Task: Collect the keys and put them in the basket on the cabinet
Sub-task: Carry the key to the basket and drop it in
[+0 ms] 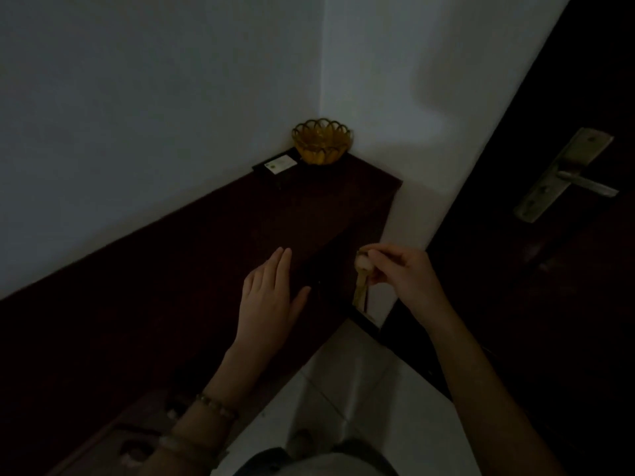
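One bunch of keys [363, 280] is pinched by the right hand [402, 273]; left hand [271, 297] is spread flat, holding nothing; keys should be lowered gently into the basket [322, 140].

Dim room, low light. Plain white walls [154, 97] meet in a corner behind a long dark reddish-brown wooden cabinet [206, 242] running along the left wall. Small flat black box with a white label [277, 165] lies on its top near the corner. Pale tiled floor [343, 389] below. Dark wooden door [549, 304] at right, with a dull brass lever handle on a long backplate [567, 176].
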